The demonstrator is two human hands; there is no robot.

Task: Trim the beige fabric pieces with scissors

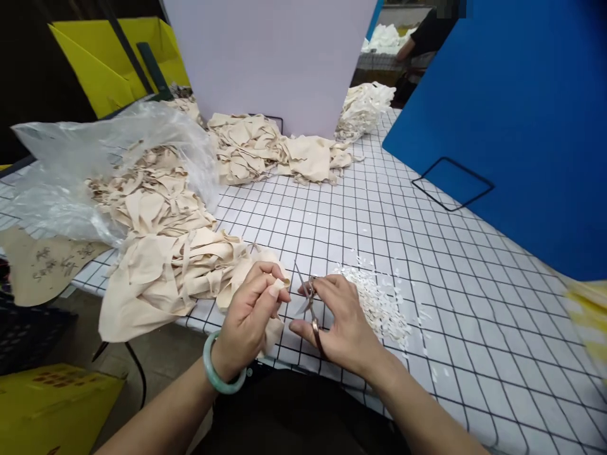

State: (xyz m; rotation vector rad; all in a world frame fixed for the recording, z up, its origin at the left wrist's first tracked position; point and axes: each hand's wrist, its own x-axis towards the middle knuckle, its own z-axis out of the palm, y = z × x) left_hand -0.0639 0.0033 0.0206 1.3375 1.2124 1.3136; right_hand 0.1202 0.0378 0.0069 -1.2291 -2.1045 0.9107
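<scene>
Between thumb and fingers, my left hand point(258, 306) pinches the edge of a beige fabric piece point(272, 333), part of which hangs below the hand. My right hand point(341, 322) has its thumb and fingers in the handles of small scissors point(309, 296). The scissor blades are parted and point away from me, a little right of the pinched edge and apart from it. Left of my hands, a heap of beige fabric pieces point(156, 272) spills over the table's front edge. To the right lies a scatter of small white clippings point(379, 303).
A clear plastic bag point(61, 170) holds more fabric at the left. Further beige pieces point(251, 148) lie at the back against a pale panel point(270, 57). A blue panel point(512, 126) stands at the right. Yellow boxes point(57, 411) are lower left. A person's arm point(412, 47) shows far behind.
</scene>
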